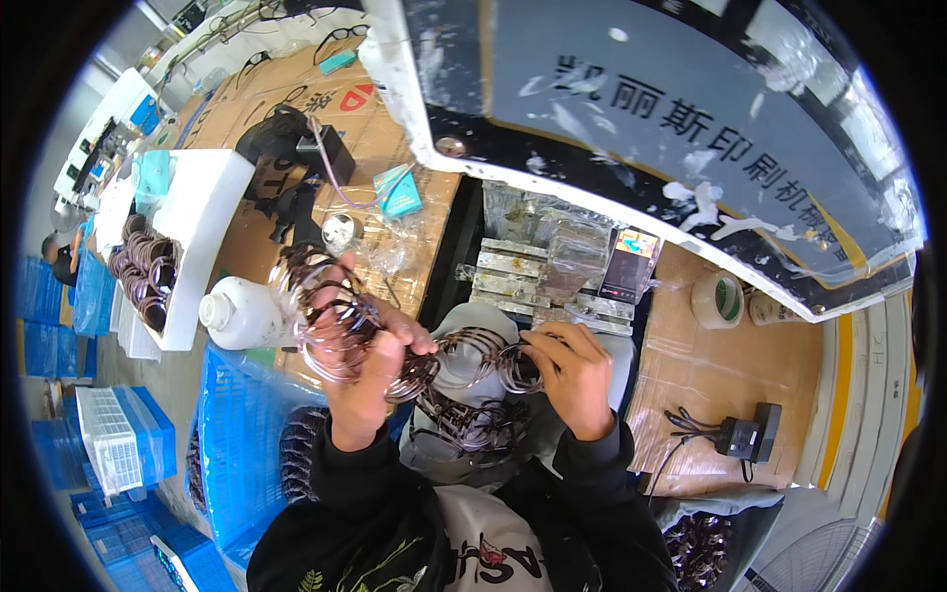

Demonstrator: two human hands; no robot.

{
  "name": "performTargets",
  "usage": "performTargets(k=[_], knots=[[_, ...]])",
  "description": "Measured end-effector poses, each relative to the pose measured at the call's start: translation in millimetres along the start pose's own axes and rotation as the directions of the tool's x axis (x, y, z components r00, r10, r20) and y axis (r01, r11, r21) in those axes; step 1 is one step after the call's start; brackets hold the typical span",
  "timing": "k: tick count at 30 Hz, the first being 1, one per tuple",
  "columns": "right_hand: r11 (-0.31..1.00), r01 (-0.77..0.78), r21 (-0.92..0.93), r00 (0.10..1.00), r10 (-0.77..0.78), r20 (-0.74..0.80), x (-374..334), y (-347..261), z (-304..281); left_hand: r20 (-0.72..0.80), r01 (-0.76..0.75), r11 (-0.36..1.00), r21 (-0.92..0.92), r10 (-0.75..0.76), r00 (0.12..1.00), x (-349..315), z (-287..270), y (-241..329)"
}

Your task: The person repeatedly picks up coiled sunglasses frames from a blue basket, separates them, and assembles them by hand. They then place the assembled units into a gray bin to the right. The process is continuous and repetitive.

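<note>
The left hand (360, 380) is gripping a thick bundle of thin eyeglass frames (330, 316), the fingers closed around them so that the bundle is standing up in front of the chest. The right hand (572, 370) is pinching 1 more frame (493, 360) between thumb and fingertips, just beside the bundle; this frame is reaching across to the left hand, and it seems that both hands are touching the same chain of frames. I think the left hand is keeping the frames together as a stack, so the right hand is free to handle 1 at a time.

Under the hands, more frames are lying in a loose pile (469, 424) on a grey cloth on the lap, near enough to pick from. At the left a white plastic bottle (237, 314) is lying on its side beside a blue crate (242, 434), and a white tray (182, 252) is holding rows of frames. At the right a roll of tape (718, 299) and a black power adapter (745, 434) are resting on cardboard.
</note>
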State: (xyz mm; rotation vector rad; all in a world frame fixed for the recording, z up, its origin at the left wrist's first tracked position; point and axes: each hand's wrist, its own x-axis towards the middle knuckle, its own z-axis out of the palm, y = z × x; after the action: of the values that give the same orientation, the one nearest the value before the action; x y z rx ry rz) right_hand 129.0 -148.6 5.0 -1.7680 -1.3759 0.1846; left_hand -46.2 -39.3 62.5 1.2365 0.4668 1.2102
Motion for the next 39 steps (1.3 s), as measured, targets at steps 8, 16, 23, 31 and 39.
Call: performTargets(k=[8,16,23,31,39], knots=[[0.996,0.061,0.063,0.998,-0.060,-0.018,7.2,-11.7,-9.8,-0.068,0.027,0.997,-0.068,-0.032,0.997,-0.6,-8.7,-1.3],[0.953,0.044,0.301,0.962,0.040,-0.270,5.9,-5.9,-61.8,-0.133,0.012,0.994,-0.112,-0.026,0.991,0.6,-12.8,5.9],[0.557,0.204,0.805,0.746,0.444,-0.496,53.0,54.0,-15.8,-0.128,0.033,0.978,-0.207,-0.061,0.990,-1.1,-8.8,5.1],[0.772,0.046,0.634,0.720,0.414,-0.557,63.7,114.9,23.2,-0.129,0.058,0.964,-0.260,-0.095,0.987,-2.0,-10.3,5.1],[0.702,0.071,0.709,0.711,0.463,-0.530,64.8,102.7,19.8,-0.212,0.147,0.965,-0.219,-0.194,0.958,-0.2,5.1,4.9]])
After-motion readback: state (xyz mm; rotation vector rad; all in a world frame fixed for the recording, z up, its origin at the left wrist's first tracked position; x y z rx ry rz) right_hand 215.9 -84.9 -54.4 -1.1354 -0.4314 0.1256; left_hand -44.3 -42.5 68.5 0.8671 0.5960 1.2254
